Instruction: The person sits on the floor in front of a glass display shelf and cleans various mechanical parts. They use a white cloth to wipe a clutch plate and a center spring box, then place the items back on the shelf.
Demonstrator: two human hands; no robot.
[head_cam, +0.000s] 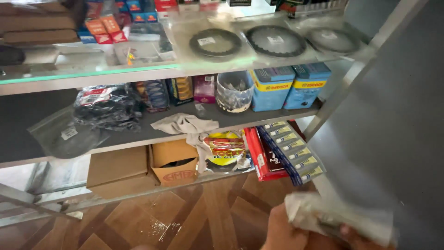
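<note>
— What does the hand (296,231) have, down at the bottom right?

— A crumpled pale plastic bag (337,217). The fingers (358,234) are closed around it, low above the wooden floor (185,217). Which hand it is, I cannot tell.

— And near it?

— Just above stands a metal shelf rack (333,99). On the lowest level lean flat packs with small tubes (293,150), beside them a red box (259,155) and an open cardboard box (175,164). On the middle shelf lies a grey cloth (185,124), with two blue boxes (289,85) further right.
</note>
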